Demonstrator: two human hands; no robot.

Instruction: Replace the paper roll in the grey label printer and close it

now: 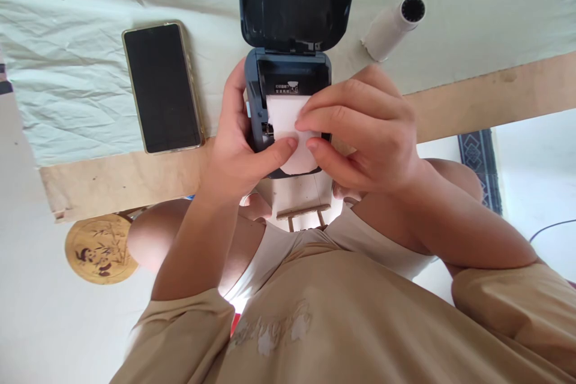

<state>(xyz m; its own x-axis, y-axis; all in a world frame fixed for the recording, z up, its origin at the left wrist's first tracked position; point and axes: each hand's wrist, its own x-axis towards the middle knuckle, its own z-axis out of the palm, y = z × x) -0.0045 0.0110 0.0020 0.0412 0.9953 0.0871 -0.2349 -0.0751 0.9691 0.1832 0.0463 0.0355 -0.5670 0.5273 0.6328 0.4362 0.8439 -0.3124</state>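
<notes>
Small dark printer sits at counter edge, lid flipped open. Left hand wraps printer's side so it stays put, thumb on white paper. Right hand pinches paper flat into open bay. Label inside has tiny writing, too small to read. Phone left of printer, spare roll right.

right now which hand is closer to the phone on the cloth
Left. The left hand grips the printer's left side, just right of the phone but not touching it. The right hand is on the paper, farther away across the printer.
</notes>
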